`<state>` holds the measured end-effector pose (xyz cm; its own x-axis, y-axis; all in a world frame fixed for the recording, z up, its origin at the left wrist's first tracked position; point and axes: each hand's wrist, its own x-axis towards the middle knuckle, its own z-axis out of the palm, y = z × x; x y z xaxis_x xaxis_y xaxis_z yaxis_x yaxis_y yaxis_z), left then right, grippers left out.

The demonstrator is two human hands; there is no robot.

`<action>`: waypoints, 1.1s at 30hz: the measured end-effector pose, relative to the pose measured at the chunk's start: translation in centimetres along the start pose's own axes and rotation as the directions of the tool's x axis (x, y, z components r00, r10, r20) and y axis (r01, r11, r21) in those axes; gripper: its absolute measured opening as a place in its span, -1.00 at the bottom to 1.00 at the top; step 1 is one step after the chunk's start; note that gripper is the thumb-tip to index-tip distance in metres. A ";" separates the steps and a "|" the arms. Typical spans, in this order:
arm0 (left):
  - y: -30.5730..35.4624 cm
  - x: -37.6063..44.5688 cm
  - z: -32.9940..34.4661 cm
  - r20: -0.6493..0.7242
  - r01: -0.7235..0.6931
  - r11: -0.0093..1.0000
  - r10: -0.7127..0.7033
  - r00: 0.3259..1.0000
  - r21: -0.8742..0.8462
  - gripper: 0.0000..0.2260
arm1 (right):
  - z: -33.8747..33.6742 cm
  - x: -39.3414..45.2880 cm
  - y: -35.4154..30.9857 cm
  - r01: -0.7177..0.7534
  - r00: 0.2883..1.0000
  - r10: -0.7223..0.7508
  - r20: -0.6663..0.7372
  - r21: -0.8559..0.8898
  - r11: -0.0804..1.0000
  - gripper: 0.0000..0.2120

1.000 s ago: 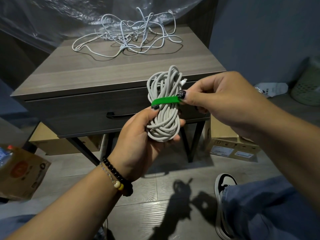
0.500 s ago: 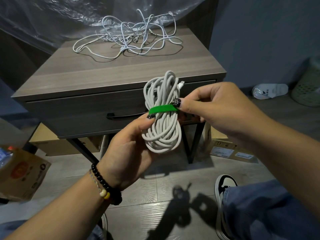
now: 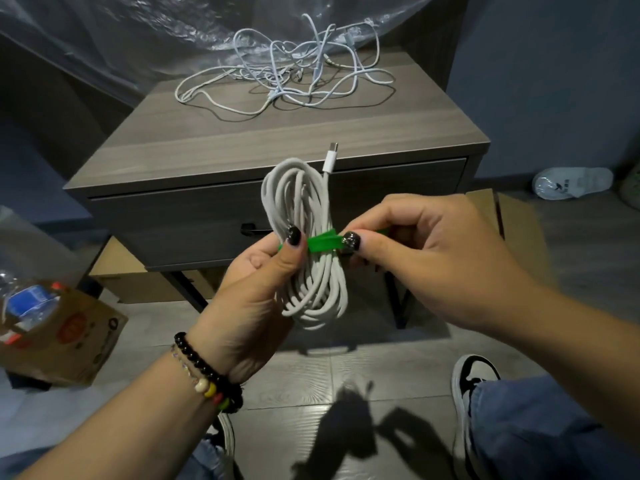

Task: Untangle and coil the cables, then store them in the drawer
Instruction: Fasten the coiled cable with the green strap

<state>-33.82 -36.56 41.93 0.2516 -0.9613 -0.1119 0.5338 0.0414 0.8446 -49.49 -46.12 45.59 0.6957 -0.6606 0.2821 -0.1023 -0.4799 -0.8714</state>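
A coiled white cable (image 3: pixel 313 282) hangs upright in front of the nightstand, its plug pointing up. My left hand (image 3: pixel 252 292) grips the coil from the left, thumb on its middle. A green strap (image 3: pixel 323 242) runs across the coil's middle. My right hand (image 3: pixel 426 251) pinches the strap's right end beside the coil. A tangle of white cables (image 3: pixel 294 71) lies at the back of the nightstand top (image 3: pixel 242 140). The drawer (image 3: pixel 194 230) below is closed, its dark handle partly hidden behind the coil.
Cardboard boxes (image 3: pixel 128 275) sit under the nightstand and another box (image 3: pixel 65 337) with a bottle stands at the left on the floor. A white shoe (image 3: pixel 571 183) lies at the right by the wall. My knees and a sneaker (image 3: pixel 474 375) are below.
The coil has come lower and closer to me, and its plug now sticks up. My right hand has shifted from the strap's top edge to pinching its right end.
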 end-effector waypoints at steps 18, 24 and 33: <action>0.7 -0.2 -0.8 -0.011 -0.083 0.979 0.086 0.996 0.184 -0.63 | 1.0 0.4 -0.6 0.041 0.992 -0.039 -0.120 0.008 0.999 -0.90; 0.5 -0.3 -0.8 0.053 -0.023 0.989 0.015 0.998 0.147 -0.53 | 0.9 0.5 -0.8 -0.089 0.992 0.098 -0.080 0.107 0.990 -0.94; 0.6 -0.1 -0.2 0.049 -0.063 0.979 0.055 0.997 0.194 -0.64 | 0.4 0.5 -0.1 -0.323 0.946 0.321 0.055 0.279 0.904 -0.99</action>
<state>-33.37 -36.38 42.38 0.2404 -0.9699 -0.0394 0.3497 0.0487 0.9356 -48.88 -46.16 45.66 0.6637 -0.7472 -0.0348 -0.1191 -0.0596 -0.9911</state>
